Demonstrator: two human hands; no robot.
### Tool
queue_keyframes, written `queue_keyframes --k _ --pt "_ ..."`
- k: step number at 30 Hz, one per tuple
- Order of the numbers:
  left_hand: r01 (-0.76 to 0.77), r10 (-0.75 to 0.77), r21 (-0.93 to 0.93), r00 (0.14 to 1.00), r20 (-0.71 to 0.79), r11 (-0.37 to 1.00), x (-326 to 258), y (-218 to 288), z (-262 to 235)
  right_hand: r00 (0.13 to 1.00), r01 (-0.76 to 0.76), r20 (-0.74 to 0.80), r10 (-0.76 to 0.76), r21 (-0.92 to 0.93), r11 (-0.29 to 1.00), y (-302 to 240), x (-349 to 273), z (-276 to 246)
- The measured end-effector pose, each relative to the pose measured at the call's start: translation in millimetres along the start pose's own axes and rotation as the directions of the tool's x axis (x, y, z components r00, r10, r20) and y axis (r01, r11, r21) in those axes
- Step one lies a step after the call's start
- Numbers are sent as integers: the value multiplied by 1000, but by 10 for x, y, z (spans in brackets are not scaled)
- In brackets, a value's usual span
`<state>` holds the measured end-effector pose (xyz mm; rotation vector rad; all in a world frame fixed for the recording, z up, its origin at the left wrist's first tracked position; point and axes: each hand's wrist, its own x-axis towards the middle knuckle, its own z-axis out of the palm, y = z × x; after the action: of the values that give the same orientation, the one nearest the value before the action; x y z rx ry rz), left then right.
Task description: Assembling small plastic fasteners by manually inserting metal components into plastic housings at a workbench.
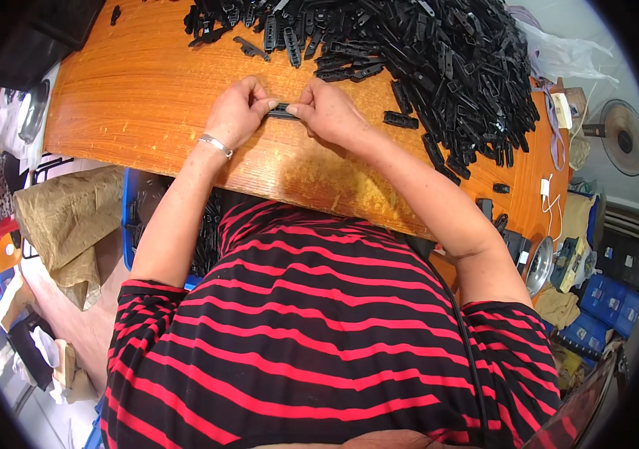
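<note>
**Two hands pinch one small black plastic strip over an orange wooden table**

Head view: the left hand [235, 114] and the right hand [328, 111] meet above the worn orange wooden table [140, 97], fingertips closed on opposite ends of a short, flat black plastic strip [283, 112] — the piece lies level between them, just above the tabletop, near the table's middle. Both hands are curled nearly closed, thumbs and forefingers pressed onto the strip; the other fingers are folded under. A thin silver metal bracelet [215, 144] circles the left wrist.

Beyond the hands, a big loose heap of similar black plastic pieces [424, 52] spreads across the far and right part of the table, its nearest strays lying just beside the right hand. Under the table's near edge, at the person's left, a blue plastic crate [129, 217] holds more dark pieces. A round electric fan [623, 136] stands off to the right — well apart from the work.
</note>
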<state>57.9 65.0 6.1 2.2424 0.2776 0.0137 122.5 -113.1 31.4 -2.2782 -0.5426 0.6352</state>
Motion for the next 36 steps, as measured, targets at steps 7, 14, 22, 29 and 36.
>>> queue_keyframes --k 7,14,22,29,36 --pt "150 -131 -119 979 157 981 -747 -292 -915 982 104 -143 -120 -121 987 223 -163 -276" --pt "96 -103 -62 988 -112 993 -777 -517 -1191 820 223 -284 -496 -640 735 520 162 -405" --pt "-363 494 408 821 -284 838 489 -37 -323 826 408 -126 -549 -539 737 260 -80 0" --pt "-336 492 662 869 -58 670 642 44 -276 841 438 -134 -524 -398 806 107 -144 113" --pt "-30 -49 -464 987 -156 885 321 161 -89 808 441 -356 -468 -160 883 -118 -54 81"
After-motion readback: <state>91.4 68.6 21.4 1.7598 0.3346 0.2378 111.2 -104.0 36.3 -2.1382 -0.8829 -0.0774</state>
